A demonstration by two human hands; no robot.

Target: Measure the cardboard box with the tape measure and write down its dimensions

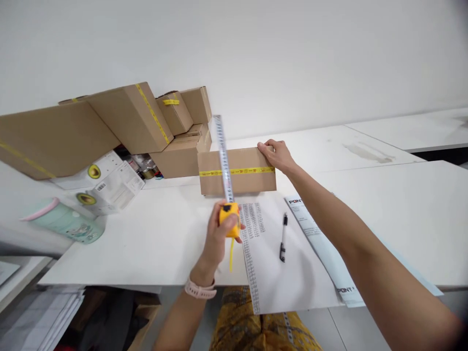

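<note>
My left hand (219, 231) is closed round a yellow tape measure (230, 226), its thumb on the case. The pulled-out blade (222, 151) points away from me, passing in front of or over a cardboard box (248, 183) sealed with yellow tape. A yellow strap hangs below the case. My right hand (277, 153) grips the box at its top right corner, thumb along the upper edge and fingers behind. On the desk nearer me lies a sheet of paper (281, 282) with handwritten columns, and on it a black-capped pen (283, 236).
Cardboard boxes (127, 117) are stacked at the left against the wall. Beside them are a white carton with avocado pictures (113, 183) and a tilted-looking green cup (69, 224). A pale blue printed bag (318, 239) lies under the paper's right side. The white desk (146, 253) ends just before my lap.
</note>
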